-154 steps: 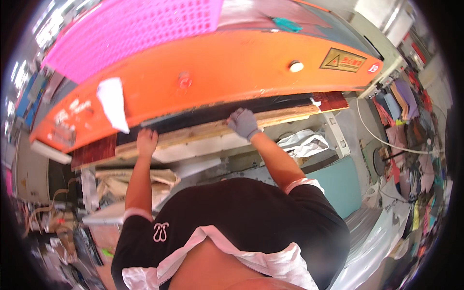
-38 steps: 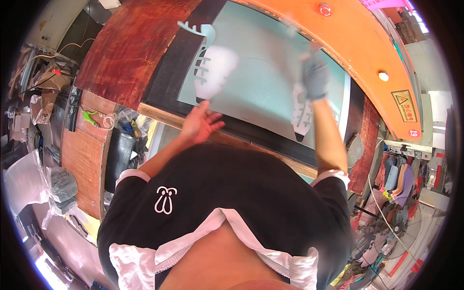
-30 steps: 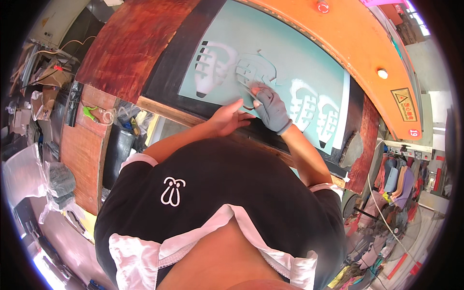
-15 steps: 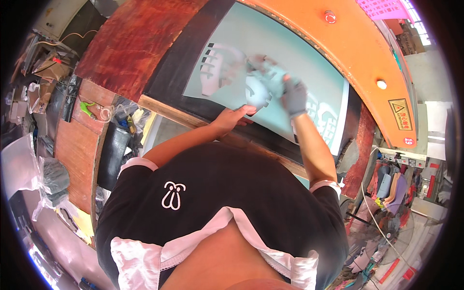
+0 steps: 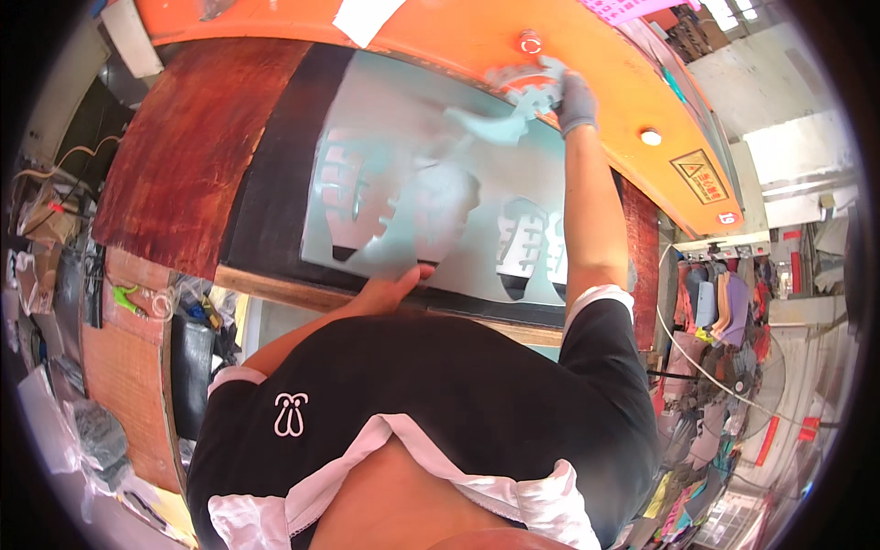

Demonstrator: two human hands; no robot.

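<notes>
A pale grey-green sheet [image 5: 513,179] lies on the black work surface, with toothed, shoe-upper-shaped openings cut through it. My left hand [image 5: 394,288], bare, is at the sheet's near edge; its fingers are closed at that edge, the thumb on top and the others partly hidden. At the far side, my right hand [image 5: 576,101], in a grey glove, is raised in front of the orange machine beam [image 5: 623,101]. It grips a pale teal cut piece [image 5: 495,126] with toothed edges, smeared by motion, which hangs to the left over the sheet.
The orange beam carries a red button [image 5: 530,42], a white button [image 5: 650,137] and a yellow warning label [image 5: 699,176]. A reddish-brown board [image 5: 183,137] adjoins the black surface at left. A wooden strip [image 5: 284,288] runs along the front. Green-handled snips [image 5: 128,300] lie at far left.
My right hand has swung up and away from the sheet to the orange beam, carrying the toothed piece. My left hand has stayed at the near edge. The view has shifted.
</notes>
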